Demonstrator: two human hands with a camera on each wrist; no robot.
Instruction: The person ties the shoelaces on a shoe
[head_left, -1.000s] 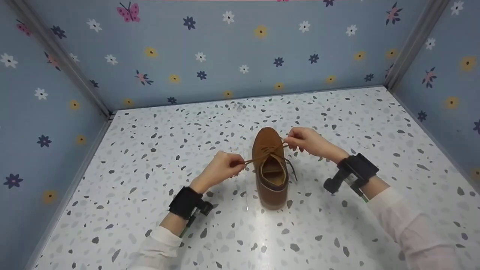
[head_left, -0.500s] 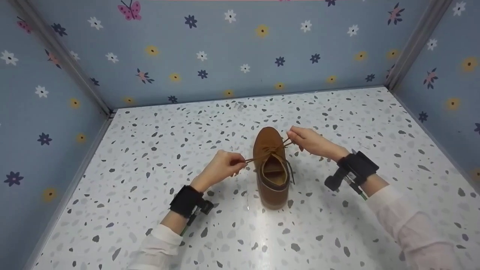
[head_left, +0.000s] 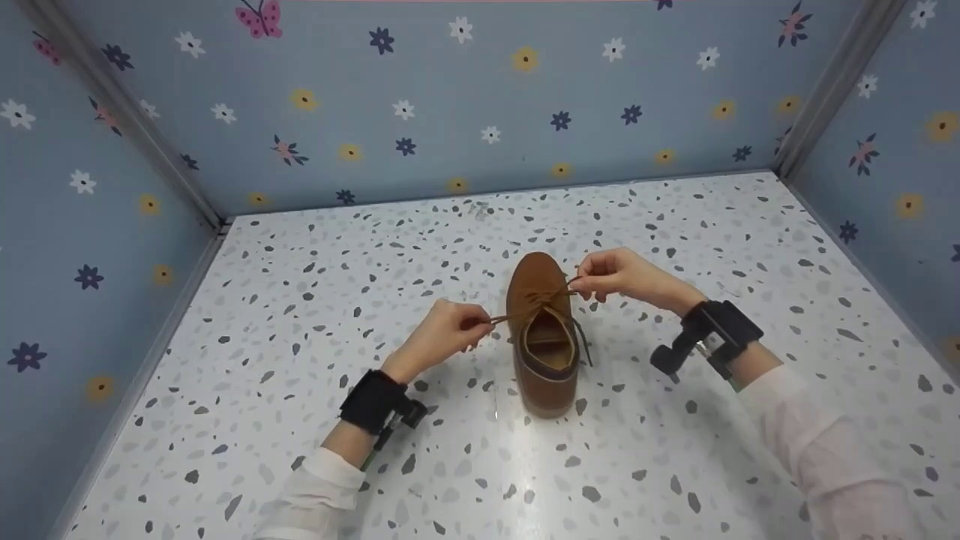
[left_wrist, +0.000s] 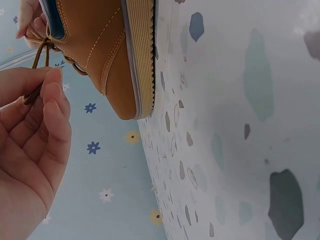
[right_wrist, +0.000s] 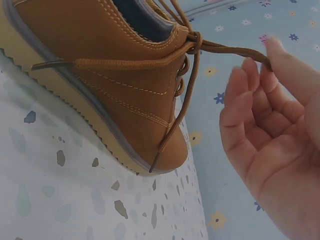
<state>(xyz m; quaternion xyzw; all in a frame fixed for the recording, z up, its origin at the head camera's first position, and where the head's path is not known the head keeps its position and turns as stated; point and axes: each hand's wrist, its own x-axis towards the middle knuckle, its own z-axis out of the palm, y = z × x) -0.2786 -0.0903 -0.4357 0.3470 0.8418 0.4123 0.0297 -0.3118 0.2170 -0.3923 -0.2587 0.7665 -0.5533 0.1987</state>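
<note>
A brown lace-up shoe (head_left: 535,271) stands on its sole, toe pointing away from me. To its left, my left hand (head_left: 447,336) pinches a doubled stretch of brown shoelace (left_wrist: 37,57) between thumb and fingers. My right hand (head_left: 628,279), on the other side near the toe, grips another doubled stretch between thumb and forefinger. Both stretches run taut from a small knot (right_wrist: 196,43) at the top of the lacing. Loose lace ends (right_wrist: 120,64) hang down the shoe's right side. The pinched parts are partly hidden by my fingers.
The shoe rests on a white speckled tabletop (head_left: 360,262). Blue panels (head_left: 435,90) with printed flowers and butterflies rise at the back, left and right. A black strap with a camera (head_left: 375,403) sits on each wrist.
My right hand shifts slightly, and its fingers change their hold on the lace beside the shoe. The left hand and the shoe stay almost still.
</note>
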